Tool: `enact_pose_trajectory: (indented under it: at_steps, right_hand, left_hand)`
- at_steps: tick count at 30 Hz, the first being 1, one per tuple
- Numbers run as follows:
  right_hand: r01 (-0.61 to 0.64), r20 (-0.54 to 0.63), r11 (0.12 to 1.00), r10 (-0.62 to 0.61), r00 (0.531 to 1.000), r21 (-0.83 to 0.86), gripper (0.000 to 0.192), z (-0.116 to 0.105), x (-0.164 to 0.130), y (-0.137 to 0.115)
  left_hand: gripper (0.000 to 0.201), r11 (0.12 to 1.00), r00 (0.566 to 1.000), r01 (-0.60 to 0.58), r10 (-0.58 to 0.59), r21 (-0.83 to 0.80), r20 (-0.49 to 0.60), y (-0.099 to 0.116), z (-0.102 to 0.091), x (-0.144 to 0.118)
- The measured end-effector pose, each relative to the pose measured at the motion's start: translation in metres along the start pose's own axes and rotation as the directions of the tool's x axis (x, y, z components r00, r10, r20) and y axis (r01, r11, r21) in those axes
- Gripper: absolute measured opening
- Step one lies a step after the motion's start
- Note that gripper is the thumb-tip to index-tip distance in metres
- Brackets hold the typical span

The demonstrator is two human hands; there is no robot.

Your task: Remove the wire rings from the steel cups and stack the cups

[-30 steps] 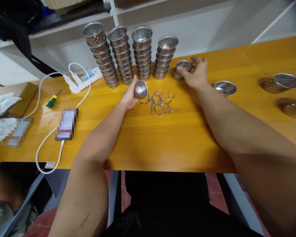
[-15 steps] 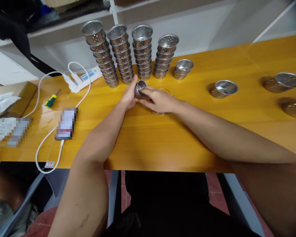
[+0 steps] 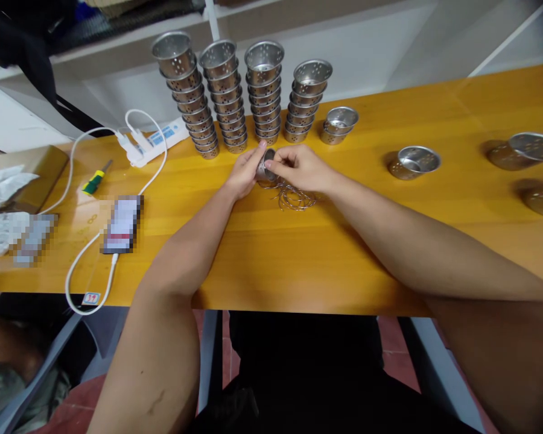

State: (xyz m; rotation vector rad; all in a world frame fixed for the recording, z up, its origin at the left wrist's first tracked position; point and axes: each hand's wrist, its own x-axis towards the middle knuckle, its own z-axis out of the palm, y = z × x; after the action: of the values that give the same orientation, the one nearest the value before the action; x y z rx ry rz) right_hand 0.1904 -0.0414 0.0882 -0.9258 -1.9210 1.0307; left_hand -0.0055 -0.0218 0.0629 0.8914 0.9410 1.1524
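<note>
My left hand holds a small perforated metal cup just above the orange table. My right hand is closed at the cup's rim, its fingertips pinched there; whether a wire piece is between them is hidden. A tangled pile of thin wire handles lies on the table right under my right hand. Behind the hands stand several tall stacks of the same cups, and to their right a short stack of two cups.
Loose metal cups lie at the right, with more near the right edge. A white power strip with cable, a screwdriver and a phone lie at the left, beside a cardboard box with white wrapping.
My right hand left the short stack at the back, came to the wire pile, then rose to the cup held in my left hand. The cup was turned slightly.
</note>
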Motion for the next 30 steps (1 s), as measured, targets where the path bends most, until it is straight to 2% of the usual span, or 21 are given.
enact_pose_trajectory:
  at_steps: [3,6,8,10,12,15,17,19,20,21,23,25,27,30]
  right_hand:
    - [-0.041,-0.035,0.997,0.044,0.998,0.070,0.096,-0.006,0.004,0.002]
    - [-0.081,-0.120,0.946,0.124,0.985,0.314,0.101,-0.014,0.008,0.006]
    - [-0.098,-0.157,0.890,0.185,0.970,0.445,0.094,-0.022,0.009,0.008]
    - [-0.130,-0.174,0.881,0.231,0.957,0.454,0.083,-0.030,0.009,0.012]
    - [-0.164,-0.173,0.922,0.236,0.956,0.351,0.076,-0.037,0.008,0.018]
    - [-0.184,-0.071,0.982,0.187,0.980,0.045,0.070,-0.042,0.005,0.033]
    - [-0.129,-0.047,0.979,0.123,0.991,-0.156,0.058,-0.040,0.003,0.042]
    - [-0.019,-0.068,0.960,0.000,0.998,-0.279,0.045,-0.034,0.000,0.046]
    - [0.046,-0.066,0.950,-0.069,0.995,-0.308,0.054,-0.030,-0.001,0.046]
    - [0.108,-0.045,0.941,-0.129,0.991,-0.321,0.073,-0.025,-0.003,0.045]
    - [0.197,0.012,0.924,-0.205,0.979,-0.328,0.099,-0.015,-0.005,0.040]
    - [0.225,0.033,0.916,-0.227,0.973,-0.333,0.101,-0.009,-0.005,0.033]
    - [0.206,0.016,0.916,-0.214,0.977,-0.343,0.093,-0.009,-0.005,0.023]
    - [0.124,-0.059,0.916,-0.159,0.986,-0.382,0.083,-0.031,-0.003,0.006]
  left_hand:
    - [0.056,1.000,1.000,-0.026,0.026,-0.001,-0.006,-0.002,0.001,0.003]
    - [0.051,0.999,0.999,-0.040,0.039,-0.018,-0.037,-0.004,0.001,0.007]
    - [0.052,0.999,0.997,-0.031,0.028,-0.045,-0.070,-0.003,0.000,0.008]
    - [0.055,0.997,0.996,-0.020,0.013,-0.080,-0.089,0.000,-0.001,0.008]
    - [0.057,0.994,0.996,-0.009,0.001,-0.105,-0.084,0.003,0.000,0.006]
    - [0.060,0.994,0.997,0.006,-0.014,-0.109,-0.071,0.008,0.002,0.002]
    - [0.062,0.995,0.997,0.012,-0.020,-0.100,-0.076,0.010,0.004,-0.001]
    - [0.062,0.996,0.996,0.014,-0.022,-0.089,-0.083,0.010,0.005,-0.002]
    - [0.061,0.997,0.996,0.013,-0.020,-0.082,-0.082,0.010,0.005,-0.002]
    - [0.061,0.997,0.997,0.006,-0.012,-0.072,-0.079,0.009,0.006,-0.002]
    - [0.060,0.998,0.998,-0.025,0.022,-0.050,-0.067,0.005,0.006,-0.001]
    - [0.060,0.998,0.997,-0.055,0.053,-0.034,-0.049,0.002,0.007,0.000]
    - [0.060,0.997,0.997,-0.064,0.063,-0.039,-0.036,0.000,0.005,0.000]
    - [0.065,1.000,1.000,0.004,-0.003,-0.025,0.022,0.001,0.000,0.003]
